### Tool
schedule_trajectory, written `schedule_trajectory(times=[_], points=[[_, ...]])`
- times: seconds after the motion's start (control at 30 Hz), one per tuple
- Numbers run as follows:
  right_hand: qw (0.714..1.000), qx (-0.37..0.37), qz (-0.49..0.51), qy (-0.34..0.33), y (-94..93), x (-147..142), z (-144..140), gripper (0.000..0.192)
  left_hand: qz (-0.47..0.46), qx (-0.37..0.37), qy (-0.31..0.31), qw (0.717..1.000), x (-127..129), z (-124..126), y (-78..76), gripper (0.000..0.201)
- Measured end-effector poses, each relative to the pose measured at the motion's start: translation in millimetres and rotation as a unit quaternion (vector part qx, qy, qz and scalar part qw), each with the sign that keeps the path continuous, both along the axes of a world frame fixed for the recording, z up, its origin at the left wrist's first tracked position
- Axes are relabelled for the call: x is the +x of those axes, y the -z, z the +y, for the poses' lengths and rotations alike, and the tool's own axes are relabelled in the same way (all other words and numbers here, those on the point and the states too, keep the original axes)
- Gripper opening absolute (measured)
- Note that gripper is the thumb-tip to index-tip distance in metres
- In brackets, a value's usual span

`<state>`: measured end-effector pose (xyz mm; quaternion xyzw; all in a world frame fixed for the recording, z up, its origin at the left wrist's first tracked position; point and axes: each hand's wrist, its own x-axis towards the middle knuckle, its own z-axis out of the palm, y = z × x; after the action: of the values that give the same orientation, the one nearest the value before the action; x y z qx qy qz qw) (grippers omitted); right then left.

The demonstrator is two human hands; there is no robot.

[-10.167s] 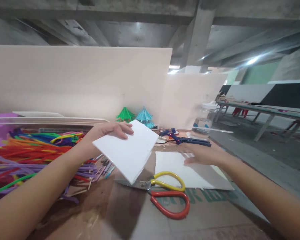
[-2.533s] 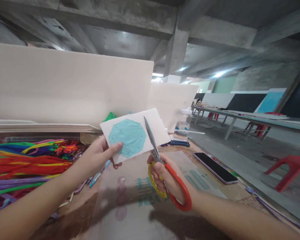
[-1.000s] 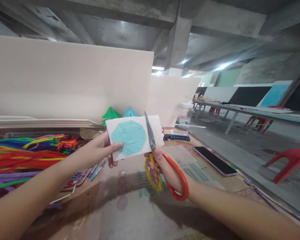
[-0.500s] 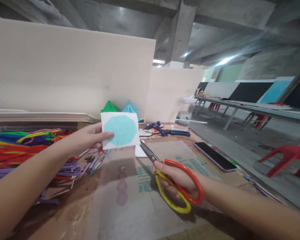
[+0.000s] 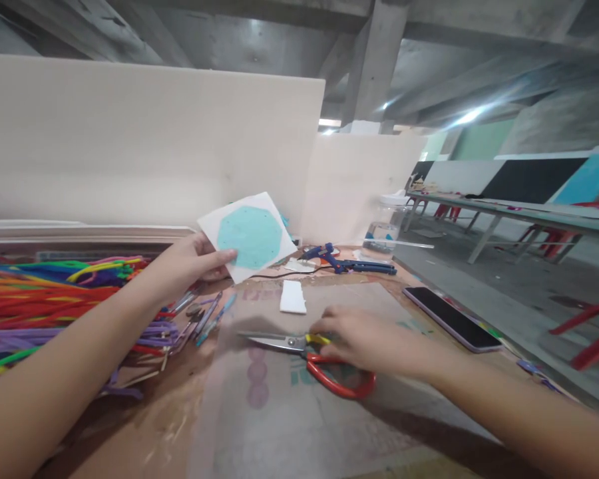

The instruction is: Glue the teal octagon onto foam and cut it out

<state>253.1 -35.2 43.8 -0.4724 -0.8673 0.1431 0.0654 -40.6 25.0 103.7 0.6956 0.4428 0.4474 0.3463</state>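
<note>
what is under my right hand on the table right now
Under the right hand lie the scissors, flat on the table. The blades and red loop show; the hand hides most of the yellow loop.

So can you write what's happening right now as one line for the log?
left hand: holds white card with teal octagon up | right hand: on scissors, flat on table | white offcut beyond scissors

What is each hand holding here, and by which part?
The left hand pinches the white card with the teal octagon at its lower left edge. The right hand lies over the handles of the scissors resting on the table; a firm grip cannot be told.
</note>
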Motion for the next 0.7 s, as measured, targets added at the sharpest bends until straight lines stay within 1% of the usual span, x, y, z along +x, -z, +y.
schedule_trajectory(times=[0.07,0.1,0.13,0.2,0.23,0.3,0.37,0.43,0.5,0.57,0.6,0.63,0.7], points=[[0.999,0.031,0.000,0.031,-7.9,-1,18,0.036,-0.001,-0.016,0.009,1.000,3,-3,-2.5,0.044],[0.999,0.046,-0.005,0.018,-10.7,-3,28,0.040,-0.002,-0.021,0.015,1.000,4,-4,-3.6,0.047],[0.998,0.055,-0.016,-0.013,-12.4,-5,39,0.048,0.000,-0.021,0.019,1.000,5,-5,-4.5,0.049],[0.995,0.041,-0.049,-0.074,-13.3,-11,61,0.067,0.015,-0.024,0.021,0.999,5,-7,-5.5,0.050],[0.993,0.029,-0.069,-0.092,-12.8,-13,71,0.072,0.025,-0.026,0.017,0.999,5,-8,-5.6,0.049],[0.988,0.008,-0.092,-0.122,-11.2,-17,88,0.073,0.040,-0.028,0.008,0.999,6,-9,-5.2,0.048],[0.987,0.010,-0.094,-0.126,-9.1,-19,99,0.069,0.039,-0.025,0.016,0.999,8,-10,-4.3,0.048],[0.989,0.029,-0.089,-0.114,-6.2,-22,104,0.062,0.025,-0.017,0.037,0.999,11,-11,-3.7,0.046],[0.991,0.050,-0.084,-0.095,-3.4,-27,102,0.049,0.018,-0.009,0.052,0.998,13,-12,-4.2,0.043],[0.992,0.071,-0.074,-0.068,-3.0,-32,96,0.030,0.018,-0.006,0.052,0.998,14,-14,-5.8,0.040],[0.993,0.083,-0.064,-0.051,-4.8,-33,92,0.023,0.016,-0.008,0.047,0.999,13,-15,-6.9,0.040],[0.993,0.097,-0.049,-0.034,-8.4,-32,88,0.021,0.012,-0.011,0.040,0.999,12,-16,-8.1,0.040],[0.992,0.127,-0.007,-0.001,-21.6,-23,78,0.025,0.005,-0.020,0.023,1.000,10,-18,-10.1,0.041]])
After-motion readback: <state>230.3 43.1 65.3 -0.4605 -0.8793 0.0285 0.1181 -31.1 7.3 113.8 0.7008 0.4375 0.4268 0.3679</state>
